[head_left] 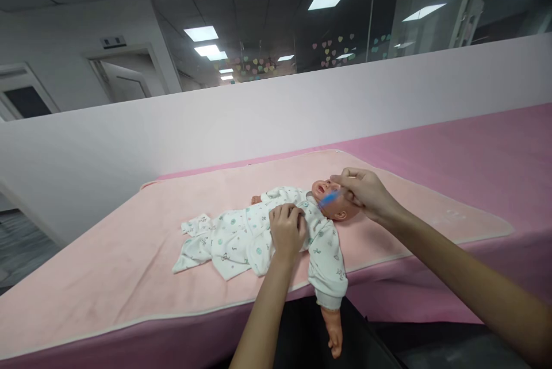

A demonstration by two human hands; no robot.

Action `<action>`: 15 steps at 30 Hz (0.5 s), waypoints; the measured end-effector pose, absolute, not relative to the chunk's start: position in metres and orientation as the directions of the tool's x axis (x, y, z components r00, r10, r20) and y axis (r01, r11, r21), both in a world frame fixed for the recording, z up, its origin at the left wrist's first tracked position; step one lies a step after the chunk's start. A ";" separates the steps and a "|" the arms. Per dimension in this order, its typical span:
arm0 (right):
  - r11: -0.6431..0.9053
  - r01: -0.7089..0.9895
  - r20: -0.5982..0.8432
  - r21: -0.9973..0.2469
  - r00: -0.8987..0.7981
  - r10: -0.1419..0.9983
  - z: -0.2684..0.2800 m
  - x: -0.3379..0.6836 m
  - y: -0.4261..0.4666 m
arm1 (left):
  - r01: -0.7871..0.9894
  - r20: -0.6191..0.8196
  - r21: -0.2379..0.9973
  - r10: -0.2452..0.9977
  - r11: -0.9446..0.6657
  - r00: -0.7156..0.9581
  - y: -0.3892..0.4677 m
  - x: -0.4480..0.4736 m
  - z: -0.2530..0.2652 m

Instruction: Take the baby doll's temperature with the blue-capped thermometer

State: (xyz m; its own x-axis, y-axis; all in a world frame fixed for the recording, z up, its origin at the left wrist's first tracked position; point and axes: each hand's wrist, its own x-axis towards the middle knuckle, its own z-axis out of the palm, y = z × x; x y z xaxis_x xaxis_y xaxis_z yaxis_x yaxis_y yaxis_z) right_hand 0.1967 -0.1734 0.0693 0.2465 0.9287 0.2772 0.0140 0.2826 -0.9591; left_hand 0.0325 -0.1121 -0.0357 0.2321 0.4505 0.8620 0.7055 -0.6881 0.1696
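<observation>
Baby doll [235,225] lay on its back in the head camera's view, its feet to the left and its head to the right, on a peach blanket [112,254] spread over a pink cover [466,142]. It was set close to the near edge: its near arm [328,260] reached over the blanket's pale border and hung past the edge, the small hand above something dark below. Its far arm lay on the blanket, well inside the border. Past the feet the blanket ran wide toward the left, and a narrower strip of it lay between the doll and the low white wall [259,122] at the back; to the right of the head, blanket and then cover stretched on. Glass panels [276,35] rose above the wall. The left hand [288,228] rested on the doll's chest with fingers bent; whether it gripped any of the patterned cloth, I could not tell. The right hand [362,191] was just beside the doll's head, its fingers drawn narrow around a blue object [329,198], too blurred to identify, which slanted down in front of the doll's cheek and neck; whether it touched them was unclear.
</observation>
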 end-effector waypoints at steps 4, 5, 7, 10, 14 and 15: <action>0.255 -0.055 0.233 -0.965 0.257 0.938 0.074 0.193 -0.173 | 0.703 0.855 0.176 0.461 -0.689 0.238 -0.112 0.032 -0.037; 0.255 -0.063 0.231 -0.965 0.259 0.938 0.074 0.194 -0.172 | 0.703 0.854 0.177 0.463 -0.689 0.239 -0.112 0.032 -0.037; 0.259 -0.063 0.232 -0.964 0.277 0.933 0.072 0.195 -0.169 | 0.705 0.854 0.178 0.464 -0.686 0.235 -0.111 0.032 -0.037; 0.242 -0.062 0.215 -0.968 0.285 0.934 0.067 0.198 -0.165 | 0.706 0.857 0.179 0.461 -0.686 0.230 -0.111 0.032 -0.037; 0.243 -0.038 0.221 -0.969 0.302 0.927 0.062 0.200 -0.163 | 0.700 0.858 0.176 0.456 -0.692 0.235 -0.111 0.032 -0.036; 0.250 -0.029 0.230 -0.968 0.303 0.925 0.062 0.201 -0.163 | 0.701 0.860 0.174 0.454 -0.692 0.234 -0.111 0.032 -0.036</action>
State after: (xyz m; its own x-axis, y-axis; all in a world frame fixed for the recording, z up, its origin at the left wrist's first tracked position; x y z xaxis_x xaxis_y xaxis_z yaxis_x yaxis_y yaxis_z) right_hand 0.2007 -0.1628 0.0620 0.3032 0.9247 0.2300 -0.0290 0.2502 -0.9677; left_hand 0.0321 -0.1109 -0.0364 0.2340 0.4539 0.8598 0.7008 -0.6917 0.1744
